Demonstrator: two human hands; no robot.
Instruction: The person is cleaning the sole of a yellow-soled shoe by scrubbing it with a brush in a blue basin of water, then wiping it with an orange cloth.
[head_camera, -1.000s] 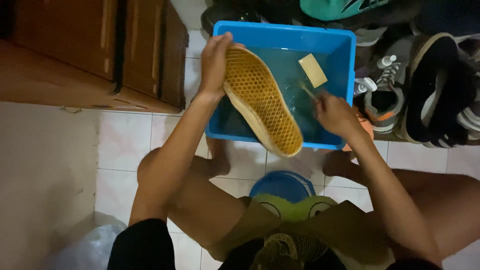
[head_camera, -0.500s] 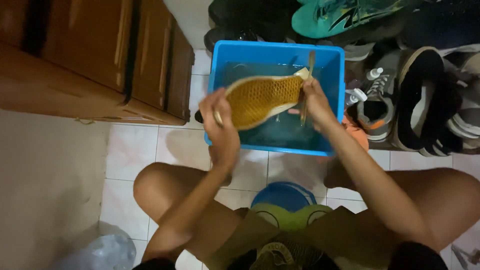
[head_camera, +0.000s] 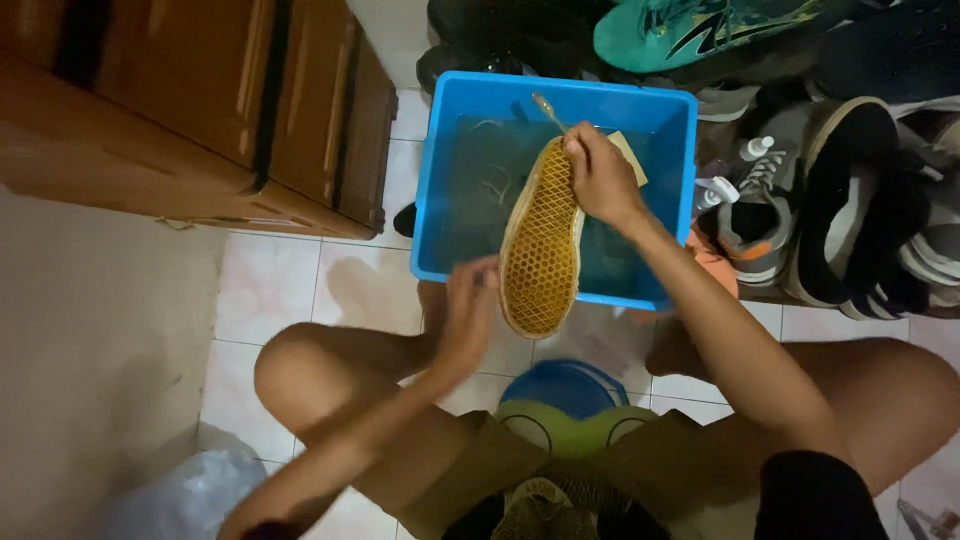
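A shoe (head_camera: 540, 245) with a yellow-brown waffle sole is held sole-up over a blue plastic tub (head_camera: 560, 93) of water. It points lengthwise away from me. My left hand (head_camera: 468, 312) grips its near end at the tub's front rim. My right hand (head_camera: 600, 175) rests on the far end of the sole and holds a thin brush (head_camera: 548, 108), whose tip sticks out past the fingers toward the tub's back wall. A beige bar of soap (head_camera: 634, 158) shows partly behind my right hand, inside the tub.
A wooden cabinet (head_camera: 200, 110) stands at the left. Several shoes (head_camera: 850, 200) and small spray bottles (head_camera: 745, 155) crowd the right and back. A blue stool (head_camera: 565, 385) sits between my bent knees on the white tiled floor. A plastic bag (head_camera: 190, 495) lies bottom left.
The shoe has swung from lying crosswise to pointing away from me. My left hand dropped to its near end, and my right hand with the brush went to the far end.
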